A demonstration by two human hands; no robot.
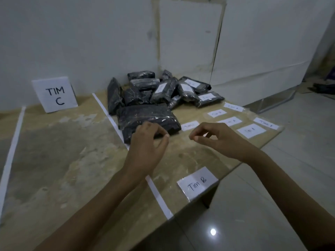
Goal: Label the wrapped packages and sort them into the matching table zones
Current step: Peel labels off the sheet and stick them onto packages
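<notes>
One package [145, 116] (nearest) beyond left hand [145, 144]

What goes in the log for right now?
left hand: curled at big package | right hand: pinching, contents unclear | labels: on table

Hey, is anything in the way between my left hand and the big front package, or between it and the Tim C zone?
Nothing visible. The left hand is at the near edge of the front package, and the table toward the TIM C sign holds only a flat white strip.
</notes>
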